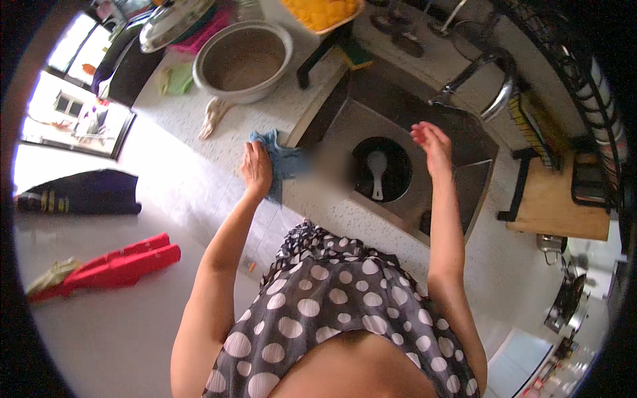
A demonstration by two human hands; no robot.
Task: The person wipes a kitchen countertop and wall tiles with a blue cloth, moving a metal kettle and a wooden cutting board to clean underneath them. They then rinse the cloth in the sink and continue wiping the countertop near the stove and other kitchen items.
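My left hand (257,169) lies on a blue cloth (284,161) at the edge of the speckled countertop (343,211); its fingers are bent over the cloth, which hangs partly past the edge. My right hand (433,147) is raised over the right part of the sink (393,117), fingers slightly curled, with nothing seen in it. In the sink, a white rice paddle (377,174) lies in a round black bowl or basin (361,174). A chrome faucet (497,97) arches over the sink beyond my right hand. A blurred patch hides the part between cloth and bowl.
A large metal pot (242,62) stands on the counter at upper left, near a crumpled beige cloth (215,117) and a green cloth (179,79). A sponge (356,55) sits at the sink's far corner. A wooden board (557,201) is at right. Red garments (124,261) hang at left.
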